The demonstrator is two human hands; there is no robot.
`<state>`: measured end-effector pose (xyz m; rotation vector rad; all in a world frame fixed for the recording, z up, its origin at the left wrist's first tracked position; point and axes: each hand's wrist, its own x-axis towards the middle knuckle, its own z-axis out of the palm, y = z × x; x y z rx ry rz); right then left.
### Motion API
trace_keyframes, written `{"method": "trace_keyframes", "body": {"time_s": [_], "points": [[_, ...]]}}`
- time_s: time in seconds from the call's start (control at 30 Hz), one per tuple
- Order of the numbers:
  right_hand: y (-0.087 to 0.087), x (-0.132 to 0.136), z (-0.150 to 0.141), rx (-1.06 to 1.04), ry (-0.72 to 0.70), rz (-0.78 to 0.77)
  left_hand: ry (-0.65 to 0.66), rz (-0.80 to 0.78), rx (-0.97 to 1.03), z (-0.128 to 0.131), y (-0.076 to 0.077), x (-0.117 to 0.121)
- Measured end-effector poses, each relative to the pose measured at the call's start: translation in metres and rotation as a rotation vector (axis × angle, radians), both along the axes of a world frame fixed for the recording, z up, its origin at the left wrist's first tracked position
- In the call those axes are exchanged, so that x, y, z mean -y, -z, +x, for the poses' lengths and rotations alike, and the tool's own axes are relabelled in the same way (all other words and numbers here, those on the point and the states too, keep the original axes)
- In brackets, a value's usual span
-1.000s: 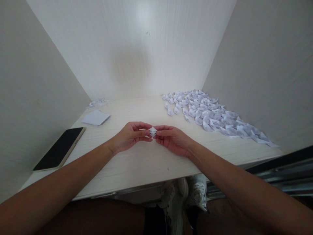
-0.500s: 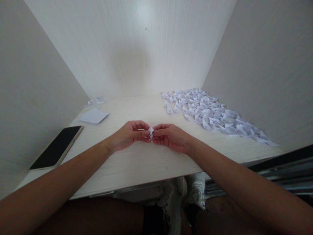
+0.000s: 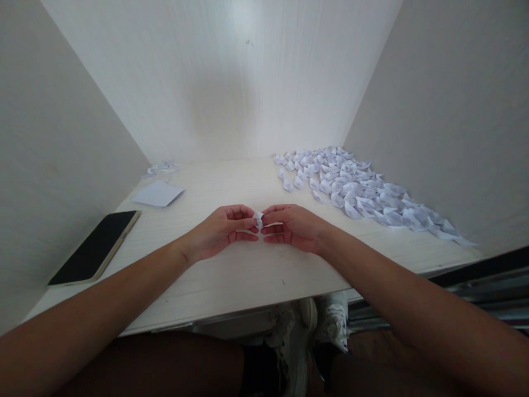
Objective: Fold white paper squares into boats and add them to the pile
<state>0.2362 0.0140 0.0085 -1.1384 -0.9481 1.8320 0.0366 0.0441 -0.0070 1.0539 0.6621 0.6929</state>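
A small folded piece of white paper (image 3: pixel 258 220) is pinched between my two hands, just above the white table. My left hand (image 3: pixel 230 229) grips its left side between thumb and fingers. From the right, my right hand (image 3: pixel 292 226) holds the other side with its fingertips, the lower fingers stretched out. The paper is partly covered by my fingers, so its exact shape is hard to make out. Many small folded paper boats (image 3: pixel 343 184) lie heaped beyond my right hand. A flat stack of white paper (image 3: pixel 158 194) rests beyond my left hand.
A dark-screened phone (image 3: pixel 97 248) lies at the left of the table (image 3: pixel 219 281), close to my left forearm. White paper strips (image 3: pixel 163 167) sit in the far left corner. Walls (image 3: pixel 231 82) enclose the table at the back and both sides. My shoes (image 3: pixel 330 320) show below its front edge.
The folded paper has shifted slightly right and turned in my fingers. The lower fingers of my right hand have spread out more. The other things lie as before.
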Motion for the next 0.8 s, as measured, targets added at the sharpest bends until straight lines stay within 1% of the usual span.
{"method": "trace_keyframes", "body": {"time_s": [0.07, 0.17, 0.27, 0.4, 0.5, 0.6, 0.7, 0.8], "points": [[-0.003, 0.0, -0.001, 0.052, 0.005, 0.006, -0.008, 0.023, -0.001, 0.0, -0.001, 0.0], [-0.003, 0.001, -0.007, 0.103, 0.06, 0.088, -0.053, 0.127, -0.011, 0.0, -0.001, 0.001], [0.002, 0.004, -0.012, 0.16, 0.147, 0.195, -0.087, 0.247, -0.054, 0.0, -0.001, 0.001], [0.011, 0.005, -0.015, 0.304, 0.209, 0.355, -0.109, 0.332, -0.167, 0.001, -0.001, 0.0], [0.013, 0.006, -0.015, 0.485, 0.248, 0.499, -0.186, 0.417, -0.287, 0.003, -0.001, 0.001], [0.009, 0.009, -0.018, 0.644, 0.301, 0.602, -0.286, 0.483, -0.364, 0.006, 0.0, 0.004], [0.004, 0.013, -0.025, 0.705, 0.35, 0.701, -0.375, 0.568, -0.377, 0.01, 0.002, 0.008], [0.005, 0.013, -0.031, 0.778, 0.375, 0.772, -0.465, 0.695, -0.389, 0.011, 0.004, 0.009]]}}
